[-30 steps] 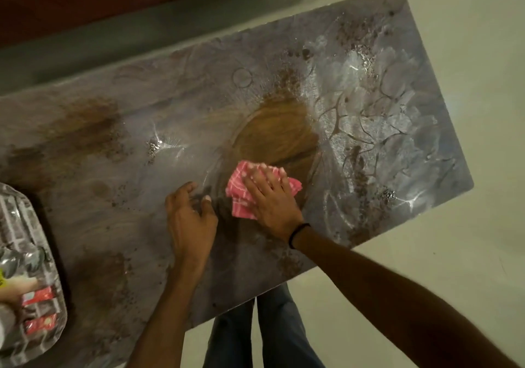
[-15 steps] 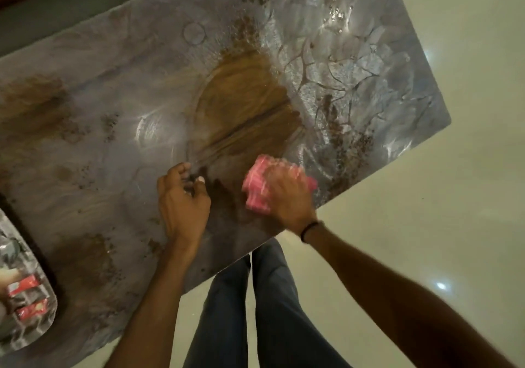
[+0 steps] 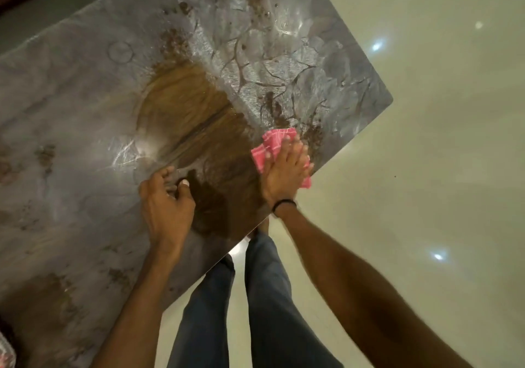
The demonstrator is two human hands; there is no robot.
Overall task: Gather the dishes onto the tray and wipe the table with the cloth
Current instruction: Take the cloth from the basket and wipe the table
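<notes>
Right hand [image 3: 285, 170] flat, fingers spread wide, pressing pink checked cloth [image 3: 274, 146] onto table [image 3: 85, 106] at near right edge. Left hand [image 3: 166, 200] just left of it, fingers loosely curled, tips touching tabletop, holding nothing. Brown smear [image 3: 187, 114] between and beyond both hands.

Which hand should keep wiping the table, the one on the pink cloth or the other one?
The right hand. It lies flat on the pink cloth near the table edge, so it can probably wipe on from there. The left hand rests on the tabletop with no cloth under it.
</notes>
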